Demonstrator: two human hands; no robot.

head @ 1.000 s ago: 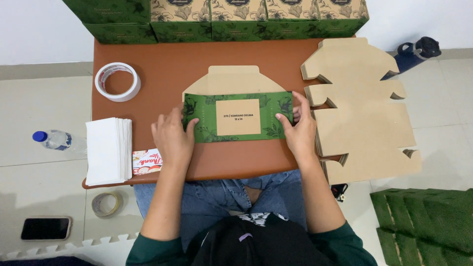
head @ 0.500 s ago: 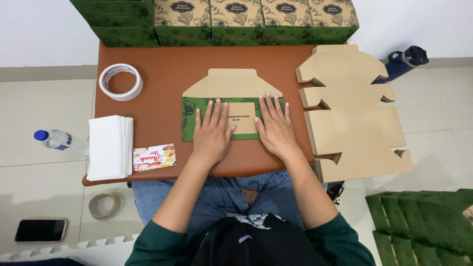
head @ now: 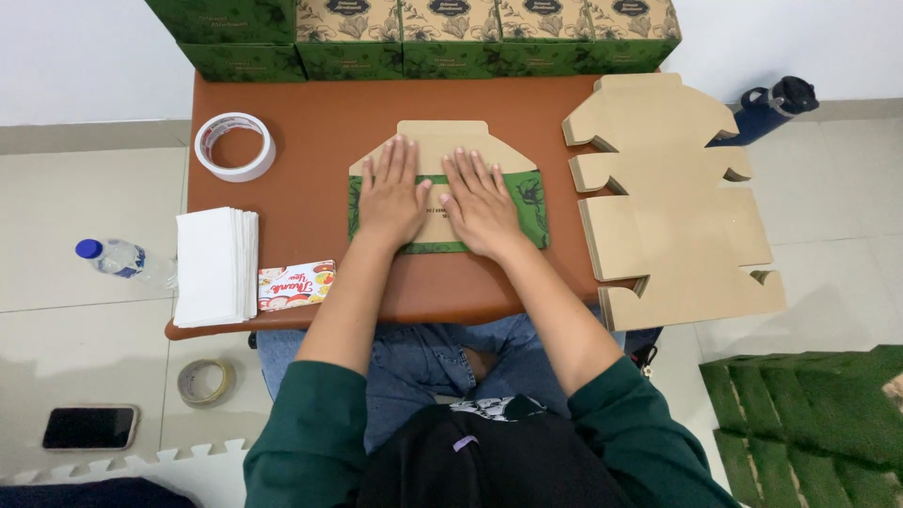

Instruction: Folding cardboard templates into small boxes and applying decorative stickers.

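— Cardboard, flat and folded: the box blank point(head: 442, 193) lies mid-tabletop point(head: 310, 150) with both palms on it. Why held that way?

— Likely to press the fold down. The left hand point(head: 393, 196) and right hand point(head: 482, 205) lie side by side, thumbs nearly touching, fingers spread and flat. Neither grip pinches anything; each just bears down on the green band.

— And the brown flap?

— It sticks out just past the fingertips, away from the body, uncovered.

— What sits around the grip?

— To the right of the right hand, a stack of flat blanks point(head: 673, 202) overhangs the tabletop edge, near enough to reach. Left of the left hand, well apart, a tape roll point(head: 234, 146); nearer the body on that side, white sheets point(head: 215, 265) and a small card point(head: 296, 285) just beside them.

— Beyond the fingertips?

— Finished boxes point(head: 442, 38) stand in a row at the far edge, probably kept clear of the working spot.

— On the floor?

— A bottle point(head: 118, 258), another tape roll point(head: 206, 381) and a phone point(head: 89, 427), all left of the knees.
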